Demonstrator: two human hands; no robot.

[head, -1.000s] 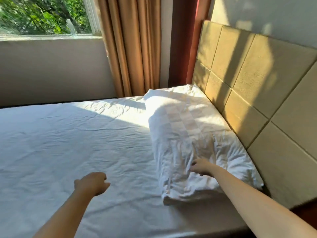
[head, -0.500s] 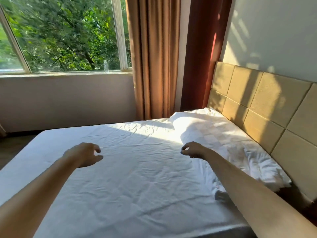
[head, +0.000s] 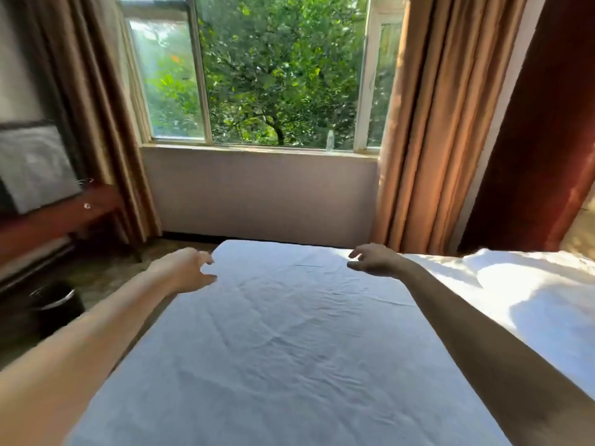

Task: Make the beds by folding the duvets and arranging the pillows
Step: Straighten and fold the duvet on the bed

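Both arms reach forward over the bed (head: 289, 349), which is covered with a wrinkled white sheet and runs away toward the window (head: 277, 75). The left hand (head: 185, 268) hangs at the bed's left edge near the far corner, fingers loosely spread and slightly curled, holding nothing; whether it touches the sheet cannot be told. The right hand (head: 375, 260) is held above the far part of the sheet, palm down, fingers parted and empty. The pillow (head: 531, 278), white and rumpled, lies at the right side of the bed in bright sunlight, well to the right of the right hand and apart from it; only part of it shows at the frame's edge. No duvet can be made out on the sheet. Tan curtains (head: 428, 123) hang on both sides of the window, with a dark red curtain (head: 541, 140) further right. A small clear bottle (head: 330, 140) stands on the window sill, green foliage behind it. On the floor at the left stands a dark bin (head: 53, 302) below a reddish wooden piece of furniture (head: 58, 217)
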